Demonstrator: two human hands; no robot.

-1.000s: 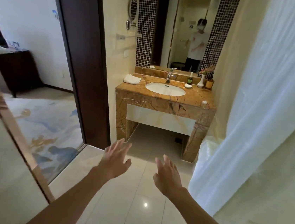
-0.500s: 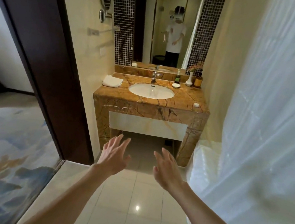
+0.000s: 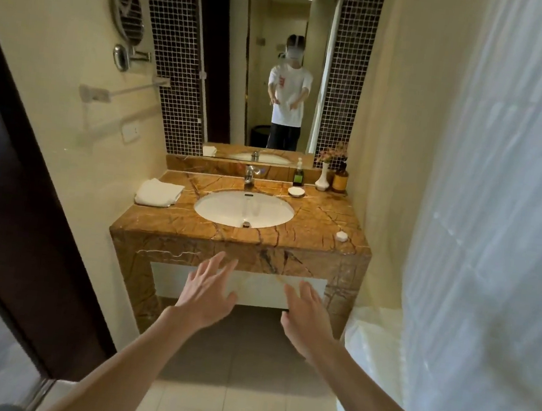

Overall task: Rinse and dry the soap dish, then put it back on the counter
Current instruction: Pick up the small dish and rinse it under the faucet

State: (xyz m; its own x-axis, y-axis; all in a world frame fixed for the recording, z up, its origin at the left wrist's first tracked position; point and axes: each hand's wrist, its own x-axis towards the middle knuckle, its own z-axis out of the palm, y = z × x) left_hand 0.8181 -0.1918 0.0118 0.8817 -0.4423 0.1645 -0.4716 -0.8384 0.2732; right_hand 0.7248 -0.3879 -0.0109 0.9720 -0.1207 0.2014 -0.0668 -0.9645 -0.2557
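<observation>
In the middle of the frame stands a brown marble vanity, its surface (image 3: 310, 233) veined with gold, and a white oval sink (image 3: 244, 208) sunk into it. The soap dish (image 3: 296, 191), small, white and shallow, sits on that surface at the back, just right of the chrome faucet (image 3: 249, 176) and just in front of a dark green pump bottle (image 3: 298, 174). To the right of the bottle are a slim white vase (image 3: 322, 177) with pinkish flowers and an amber bottle (image 3: 340, 178), both against the low back ledge. A folded white towel (image 3: 159, 193) lies at the left end of the surface, and a small white round object (image 3: 341, 236) rests near the right front corner; what it is I cannot tell.

Lower in the frame, both bare arms reach forward. The left hand (image 3: 206, 294) and right hand (image 3: 306, 321) are spread, fingers loose and parted, holding nothing and touching nothing. They hang in front of the vanity's face, well short of the soap dish, and apart from each other.

Above the sink a tall mirror (image 3: 284, 14) shows the person in a white shirt with arms held out. A white curtain (image 3: 496, 231) fills the right side, and a dark door frame (image 3: 25, 211) runs down the left.
</observation>
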